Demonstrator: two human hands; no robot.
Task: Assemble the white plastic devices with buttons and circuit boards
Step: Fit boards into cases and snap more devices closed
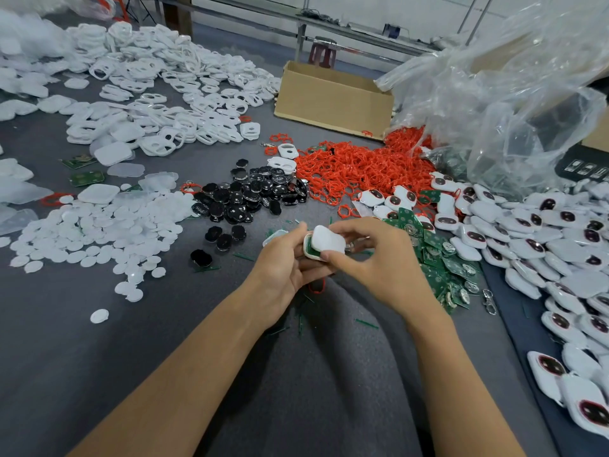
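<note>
Left hand [280, 263], right hand [374, 258] on white device [327, 240]

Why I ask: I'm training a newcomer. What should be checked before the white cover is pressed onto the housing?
1. The circuit board sits in the white housing: ok, green shows inside its rim.
2. The white cover lines up over the housing: not ok, it sits offset and the board's edge is exposed.
3. The left hand grips the housing: ok.
4. The right hand pinches the cover: ok.
5. The button is fitted on the far face: cannot tell, hidden.
</note>
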